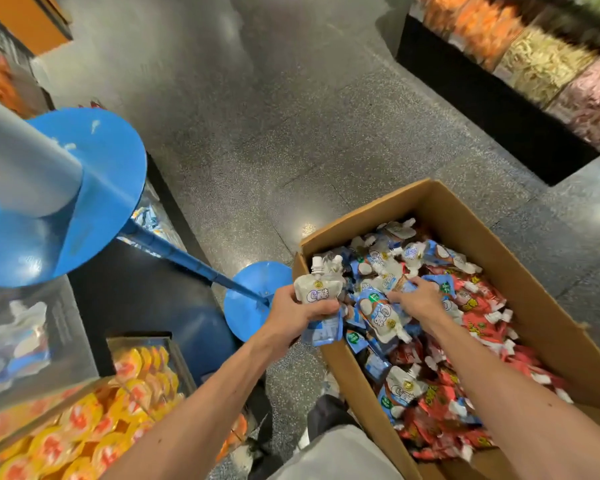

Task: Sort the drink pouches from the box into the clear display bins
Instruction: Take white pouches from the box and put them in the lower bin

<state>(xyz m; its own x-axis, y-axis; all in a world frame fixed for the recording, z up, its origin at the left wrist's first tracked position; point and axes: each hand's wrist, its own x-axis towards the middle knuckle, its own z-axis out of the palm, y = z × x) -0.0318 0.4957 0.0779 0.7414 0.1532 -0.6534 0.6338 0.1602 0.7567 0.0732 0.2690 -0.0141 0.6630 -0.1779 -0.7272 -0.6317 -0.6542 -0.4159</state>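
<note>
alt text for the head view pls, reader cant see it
A person's left hand grips a bunch of white and blue drink pouches while the right hand reaches into a cardboard box full of blue and red pouches. A clear bin of yellow cups stands lower left.

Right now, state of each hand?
Left hand: holding a bunch of pouches.
Right hand: down in the box, fingers on the pile; grip cannot be told.
</note>
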